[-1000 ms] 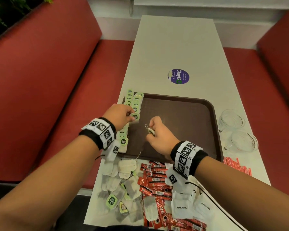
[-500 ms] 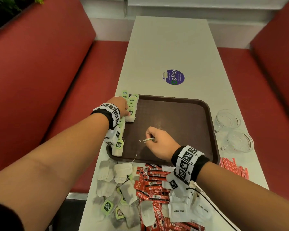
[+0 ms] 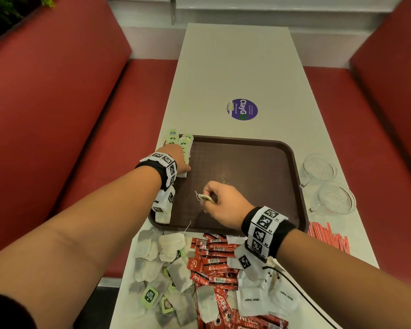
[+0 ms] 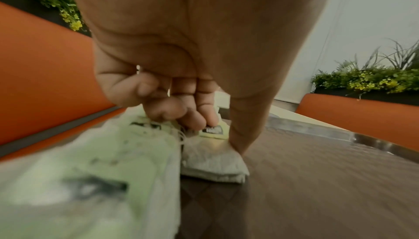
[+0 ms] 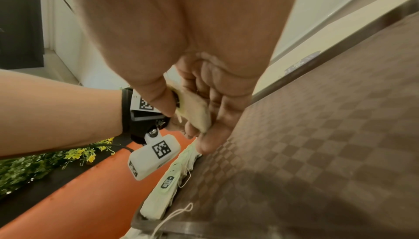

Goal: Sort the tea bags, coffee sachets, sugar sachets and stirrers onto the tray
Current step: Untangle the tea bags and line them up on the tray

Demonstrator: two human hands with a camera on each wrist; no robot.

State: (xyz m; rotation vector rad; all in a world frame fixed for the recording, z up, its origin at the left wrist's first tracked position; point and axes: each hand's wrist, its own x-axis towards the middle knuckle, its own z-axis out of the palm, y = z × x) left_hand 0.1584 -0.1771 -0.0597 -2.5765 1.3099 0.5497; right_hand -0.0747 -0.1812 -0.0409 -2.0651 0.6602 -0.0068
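Note:
A brown tray [image 3: 259, 176] lies on the white table. Tea bags with green tags [image 3: 185, 143] are lined up along its left edge. My left hand [image 3: 178, 157] is down on this row; its curled fingers and thumb [image 4: 235, 142] pinch one tea bag [image 4: 213, 164] lying on the tray. My right hand [image 3: 223, 200] hovers over the tray's near middle and pinches another tea bag [image 3: 204, 197] between thumb and fingers. That bag [image 5: 197, 115] lies folded against the palm. The row [image 5: 167, 185] runs just below it.
In front of the tray lie loose tea bags [image 3: 157, 264], red coffee sachets [image 3: 214, 262] and white sugar sachets [image 3: 259, 300]. Red stirrers [image 3: 328, 236] and two glass cups [image 3: 318, 167] sit to the right. Red benches flank the table.
My left hand carried its tea bag to the tray's left edge and set it down in the row. The right hand kept its tea bag and stayed over the tray.

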